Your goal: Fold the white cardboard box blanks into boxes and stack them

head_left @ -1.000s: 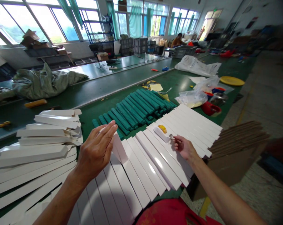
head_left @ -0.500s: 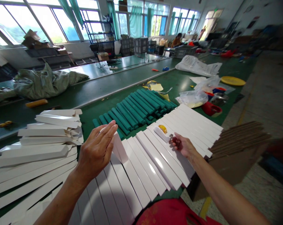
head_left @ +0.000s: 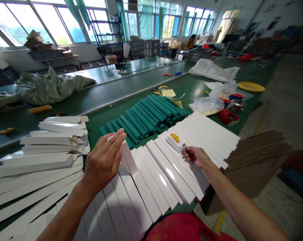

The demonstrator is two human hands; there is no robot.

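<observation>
My left hand [head_left: 103, 159] is closed around the upper end of a white box [head_left: 128, 158], which stands tilted on a row of flat white boxes [head_left: 155, 179]. To the right, a white tape dispenser with a yellow roll [head_left: 174, 142] lies on the row. My right hand [head_left: 195, 155] is at its near end, fingers pinched at the metal tip. Behind the row several ribbed green bundles [head_left: 143, 117] lie side by side. Open-ended white boxes [head_left: 41, 160] are stacked at the left.
Plastic bags [head_left: 209, 102], a red roll [head_left: 227, 116] and a yellow disc [head_left: 251, 86] lie at the back right. Flat cardboard [head_left: 251, 167] stands beside the table. A grey-green sack [head_left: 48, 87] lies at the back left. One person [head_left: 190, 43] sits far off.
The view has shifted very slightly. Both hands hold nearly the same places; the right fingers have turned a little at the dispenser's tip.
</observation>
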